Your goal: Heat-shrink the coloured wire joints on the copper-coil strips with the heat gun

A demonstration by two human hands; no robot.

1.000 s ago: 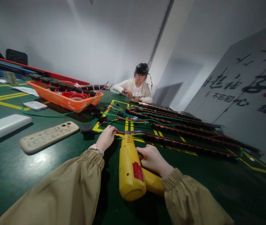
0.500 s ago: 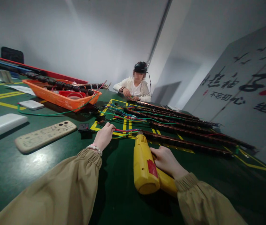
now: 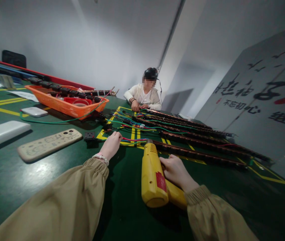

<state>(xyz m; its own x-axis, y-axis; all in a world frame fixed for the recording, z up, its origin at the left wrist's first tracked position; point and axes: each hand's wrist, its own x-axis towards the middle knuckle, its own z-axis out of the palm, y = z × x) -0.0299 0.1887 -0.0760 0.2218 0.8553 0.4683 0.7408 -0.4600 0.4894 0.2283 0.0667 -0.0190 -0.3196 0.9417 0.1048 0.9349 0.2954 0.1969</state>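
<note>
My right hand (image 3: 176, 170) is wrapped round the handle of a yellow heat gun (image 3: 154, 177). The gun's nozzle points away from me, close to red, blue and green wires (image 3: 133, 139). Those wires run into the near end of a long dark, copper-coloured strip (image 3: 195, 155). My left hand (image 3: 111, 144) pinches the wires at their left end, its fingertips pressed together. Just left of that hand lies a black socket-like block (image 3: 89, 136). How close the nozzle is to the wires is hard to judge.
Several similar strips (image 3: 182, 129) with loose wires lie farther back. An orange basket (image 3: 82, 113) of parts stands at the left. Nearer are a phone in a beige case (image 3: 49, 146), a white box (image 3: 4, 135) and a small white device (image 3: 34, 111). A person (image 3: 145, 92) works across the table.
The heat gun and my right hand have shifted slightly left. My left hand keeps its pinch on the wires. Across the table, the person's hand has moved a little.
</note>
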